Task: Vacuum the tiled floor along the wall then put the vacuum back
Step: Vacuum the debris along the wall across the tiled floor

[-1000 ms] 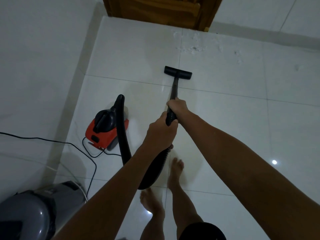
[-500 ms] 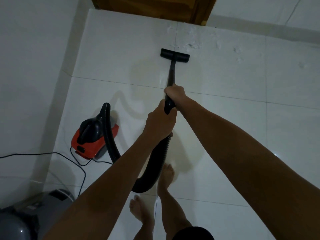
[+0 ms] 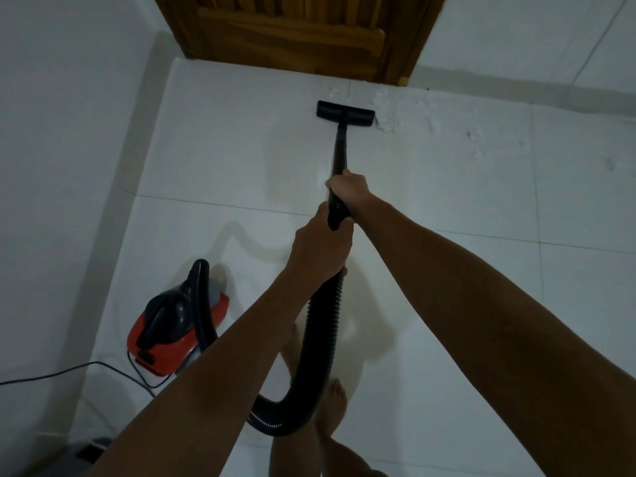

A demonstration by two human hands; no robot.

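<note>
A red and black canister vacuum (image 3: 175, 330) sits on the white tiled floor (image 3: 447, 187) at the lower left. Its ribbed black hose (image 3: 320, 342) loops up to a black wand (image 3: 340, 149) ending in a flat floor nozzle (image 3: 345, 113). My right hand (image 3: 348, 187) grips the wand higher up, and my left hand (image 3: 321, 247) grips the handle just behind it, where the hose joins. The nozzle rests on the floor near the far wall, beside white dust and crumbs (image 3: 389, 111) scattered to its right.
A wooden door (image 3: 303, 32) stands in the far wall just beyond the nozzle. A white wall (image 3: 62, 149) runs along the left. The vacuum's black power cord (image 3: 62, 373) trails left across the floor. My bare feet (image 3: 332, 404) stand below the hose loop.
The nozzle has been pushed forward across the tile toward the far wall and the white debris. Both hands kept their grip, and I stepped forward, so the canister now lies further back.
</note>
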